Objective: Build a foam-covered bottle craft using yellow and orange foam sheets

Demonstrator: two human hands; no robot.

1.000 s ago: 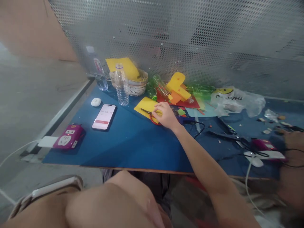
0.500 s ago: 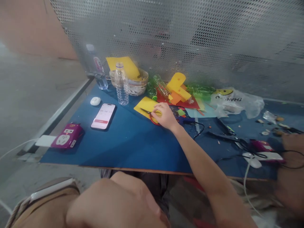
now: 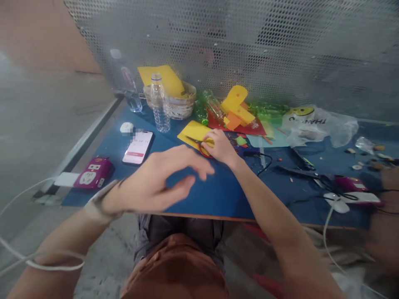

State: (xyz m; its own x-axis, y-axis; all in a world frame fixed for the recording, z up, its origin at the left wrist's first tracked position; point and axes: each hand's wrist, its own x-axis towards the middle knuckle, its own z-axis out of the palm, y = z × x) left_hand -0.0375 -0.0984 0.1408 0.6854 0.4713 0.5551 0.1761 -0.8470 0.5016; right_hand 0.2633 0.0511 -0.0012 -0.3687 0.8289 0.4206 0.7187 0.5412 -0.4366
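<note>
meanwhile the right hand (image 3: pixel 222 146) closes on the red-handled scissors (image 3: pixel 201 144) lying on a yellow sheet (image 3: pixel 192 132) at twelve o'clock, pinning them flat to the table (image 3: pixel 199 195), while the left hand (image 3: pixel 156 180) hovers loosely open, holding nothing, at seven o'clock of them.

Left hand (image 3: pixel 156 182) raised, fingers (image 3: pixel 199 168) loosely spread; right hand (image 3: pixel 220 146) outstretched, curled.

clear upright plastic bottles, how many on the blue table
2: one clear plastic bottle stands in front of the woven basket; a blurrier one stands at the table's far left corner. Green bottles lying behind aren't counted.
</note>
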